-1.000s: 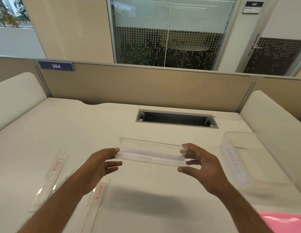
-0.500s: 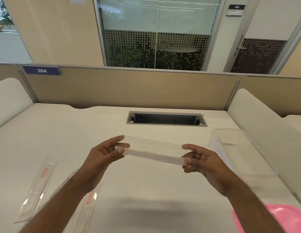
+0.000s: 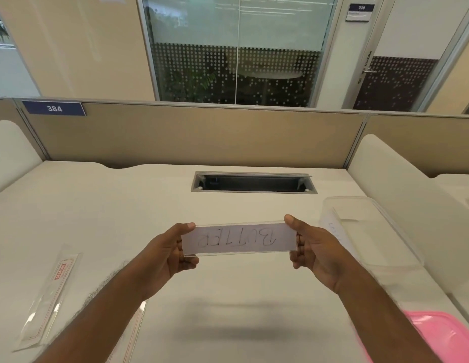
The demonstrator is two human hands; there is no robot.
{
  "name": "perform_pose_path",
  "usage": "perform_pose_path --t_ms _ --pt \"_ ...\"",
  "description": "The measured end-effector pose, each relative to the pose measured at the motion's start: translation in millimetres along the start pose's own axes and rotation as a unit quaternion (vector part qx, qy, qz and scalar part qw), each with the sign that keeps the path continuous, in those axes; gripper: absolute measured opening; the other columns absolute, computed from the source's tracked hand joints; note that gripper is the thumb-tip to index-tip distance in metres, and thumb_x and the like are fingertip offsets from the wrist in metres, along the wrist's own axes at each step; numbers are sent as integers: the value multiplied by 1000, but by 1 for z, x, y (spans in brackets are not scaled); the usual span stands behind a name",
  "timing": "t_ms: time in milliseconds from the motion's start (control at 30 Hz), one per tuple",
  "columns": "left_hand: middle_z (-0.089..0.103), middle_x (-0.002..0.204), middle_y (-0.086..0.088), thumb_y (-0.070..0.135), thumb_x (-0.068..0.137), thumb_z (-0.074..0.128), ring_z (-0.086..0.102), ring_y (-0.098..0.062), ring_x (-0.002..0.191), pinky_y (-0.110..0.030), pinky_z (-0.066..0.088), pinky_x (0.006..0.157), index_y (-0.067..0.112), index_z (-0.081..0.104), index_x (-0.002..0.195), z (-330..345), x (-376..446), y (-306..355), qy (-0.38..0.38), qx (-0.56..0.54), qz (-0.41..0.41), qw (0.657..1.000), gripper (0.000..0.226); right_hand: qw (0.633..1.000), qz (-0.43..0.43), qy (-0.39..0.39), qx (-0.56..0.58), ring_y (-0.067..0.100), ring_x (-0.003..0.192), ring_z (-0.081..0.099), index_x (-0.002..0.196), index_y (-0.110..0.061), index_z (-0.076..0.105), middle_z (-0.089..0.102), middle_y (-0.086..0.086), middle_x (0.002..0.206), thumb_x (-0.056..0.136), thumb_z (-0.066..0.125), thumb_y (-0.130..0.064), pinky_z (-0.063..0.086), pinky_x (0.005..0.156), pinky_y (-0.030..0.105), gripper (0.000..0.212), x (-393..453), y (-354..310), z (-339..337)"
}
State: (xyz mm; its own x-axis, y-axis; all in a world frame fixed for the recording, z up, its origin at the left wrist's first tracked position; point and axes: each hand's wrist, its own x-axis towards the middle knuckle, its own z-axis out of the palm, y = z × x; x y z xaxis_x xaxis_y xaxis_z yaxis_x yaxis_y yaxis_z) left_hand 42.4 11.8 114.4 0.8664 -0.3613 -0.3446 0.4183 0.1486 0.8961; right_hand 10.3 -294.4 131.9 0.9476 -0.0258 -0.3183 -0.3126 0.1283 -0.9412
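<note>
A clear acrylic label holder (image 3: 240, 239) with a white paper slip inside is held upright in the air above the desk. The handwriting on the slip reads mirrored from this side. My left hand (image 3: 168, 254) grips its left end, thumb on the top edge and fingers curled behind and below. My right hand (image 3: 310, 248) grips the right end the same way.
A clear plastic container (image 3: 364, 231) stands on the white desk (image 3: 97, 213) at the right, a pink lid (image 3: 442, 334) nearer at the bottom right. Two clear sleeves with red labels (image 3: 49, 292) lie at the left. A cable slot (image 3: 254, 182) opens near the partition.
Both hands lifted the holder and tilted it from nearly flat to upright, so the paper's face now shows. The camera view shifted slightly.
</note>
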Motion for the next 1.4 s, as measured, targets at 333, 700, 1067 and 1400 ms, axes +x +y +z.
perform_pose_path --t_ms 333,700,1067,1400 --pt "69 120 -17 48 79 61 63 -35 107 -46 43 104 12 64 124 -4 3 3 28 129 -33 991 58 999 14 30 1 21 53 53 96 -13 77 63 17 83 70 73 -56 49 51 32 50 4 6 5" --pt "64 132 13 61 72 72 61 -16 118 -40 44 98 31 59 131 60 25 63 -161 467 -18 869 68 987 -6 -19 -160 27 68 62 92 -26 78 73 12 84 73 66 -59 57 65 25 40 3 -8 27" --pt "73 117 8 57 70 74 65 -25 112 -59 40 102 27 65 128 59 29 54 -137 420 -5 897 65 984 -74 -45 -157 20 69 64 99 -33 73 70 4 89 74 47 -77 54 64 23 56 3 -6 29" --pt "72 110 -12 27 62 89 67 -33 108 -47 53 94 27 57 129 25 28 36 -36 179 109 977 74 966 -147 -9 -212 6 100 62 122 -41 57 68 -11 102 65 69 -70 53 78 22 65 -2 23 25"
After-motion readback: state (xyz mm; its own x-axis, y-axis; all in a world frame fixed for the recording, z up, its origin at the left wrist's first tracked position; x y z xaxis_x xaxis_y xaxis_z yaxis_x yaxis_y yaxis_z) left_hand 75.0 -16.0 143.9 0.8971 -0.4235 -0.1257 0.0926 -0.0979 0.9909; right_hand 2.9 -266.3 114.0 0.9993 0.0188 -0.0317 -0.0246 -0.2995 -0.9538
